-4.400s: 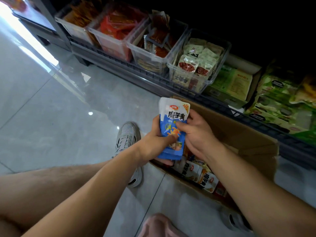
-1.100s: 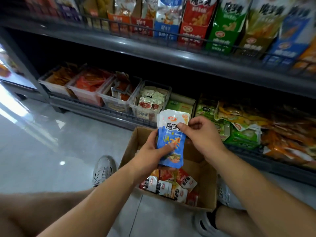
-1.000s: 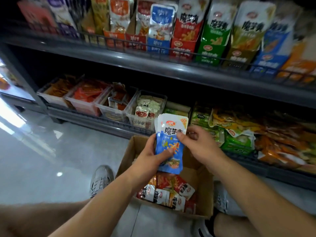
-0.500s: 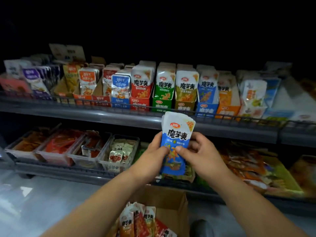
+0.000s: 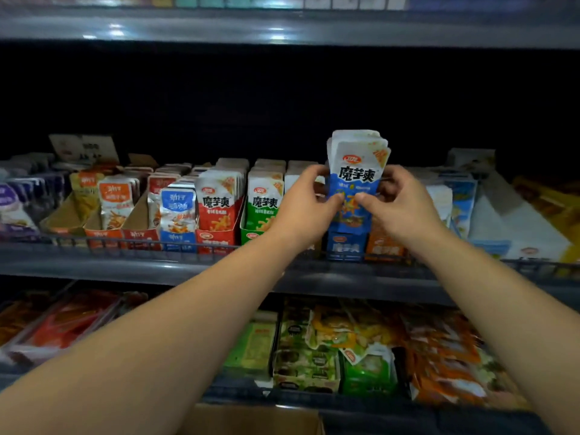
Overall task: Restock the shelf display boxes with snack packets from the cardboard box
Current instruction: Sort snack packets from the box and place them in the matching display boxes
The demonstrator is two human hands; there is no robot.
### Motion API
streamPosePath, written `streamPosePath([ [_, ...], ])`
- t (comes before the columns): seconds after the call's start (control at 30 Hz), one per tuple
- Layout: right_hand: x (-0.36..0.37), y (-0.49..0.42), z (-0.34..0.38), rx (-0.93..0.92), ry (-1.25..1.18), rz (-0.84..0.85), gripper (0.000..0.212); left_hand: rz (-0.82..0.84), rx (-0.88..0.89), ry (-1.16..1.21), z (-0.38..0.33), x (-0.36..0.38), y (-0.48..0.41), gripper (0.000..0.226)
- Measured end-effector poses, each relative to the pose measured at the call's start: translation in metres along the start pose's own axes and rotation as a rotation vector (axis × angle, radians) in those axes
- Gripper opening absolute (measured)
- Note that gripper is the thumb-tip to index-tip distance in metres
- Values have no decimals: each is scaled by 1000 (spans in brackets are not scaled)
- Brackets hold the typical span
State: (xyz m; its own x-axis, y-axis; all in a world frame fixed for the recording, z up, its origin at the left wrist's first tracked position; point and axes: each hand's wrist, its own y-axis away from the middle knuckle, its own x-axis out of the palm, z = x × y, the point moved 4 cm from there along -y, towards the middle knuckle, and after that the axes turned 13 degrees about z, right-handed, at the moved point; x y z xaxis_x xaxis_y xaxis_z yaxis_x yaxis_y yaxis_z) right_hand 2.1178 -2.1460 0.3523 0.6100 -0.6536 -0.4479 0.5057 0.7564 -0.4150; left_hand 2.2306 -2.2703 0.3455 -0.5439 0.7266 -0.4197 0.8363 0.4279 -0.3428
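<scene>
A stack of blue-and-white snack packets [image 5: 356, 171] stands upright between both hands, just above the blue display box [image 5: 345, 246] on the middle shelf. My left hand [image 5: 306, 204] grips the stack's left side, thumb on the front. My right hand [image 5: 398, 205] grips its right side the same way. The stack's lower end is down at the blue box's opening; I cannot tell whether it is inside. Only the top edge of the cardboard box [image 5: 251, 419] shows at the bottom of the view.
Red [image 5: 216, 240], green [image 5: 255, 233] and orange [image 5: 384, 249] display boxes of packets flank the blue one behind a wire rail [image 5: 125, 246]. The lower shelf [image 5: 345, 350] holds loose green and orange packets and clear bins. Another shelf [image 5: 282, 29] hangs overhead.
Both hands have lifted the blue stack from over the cardboard box up and forward to the middle shelf, over the blue display box. The view has tilted up from the floor.
</scene>
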Motion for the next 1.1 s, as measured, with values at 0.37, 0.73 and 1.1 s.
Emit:
streamPosePath([
  [0.37, -4, -23, -34, 4, 56, 33, 45, -104, 1, -179, 18, 13, -29, 49],
  [0.73, -2, -20, -30, 22, 210, 28, 45, -104, -22, -129, 22, 12, -23, 46],
  [1.1, 4, -22, -27, 50, 315, 12, 41, -60, 14, -362, 14, 16, -24, 41],
])
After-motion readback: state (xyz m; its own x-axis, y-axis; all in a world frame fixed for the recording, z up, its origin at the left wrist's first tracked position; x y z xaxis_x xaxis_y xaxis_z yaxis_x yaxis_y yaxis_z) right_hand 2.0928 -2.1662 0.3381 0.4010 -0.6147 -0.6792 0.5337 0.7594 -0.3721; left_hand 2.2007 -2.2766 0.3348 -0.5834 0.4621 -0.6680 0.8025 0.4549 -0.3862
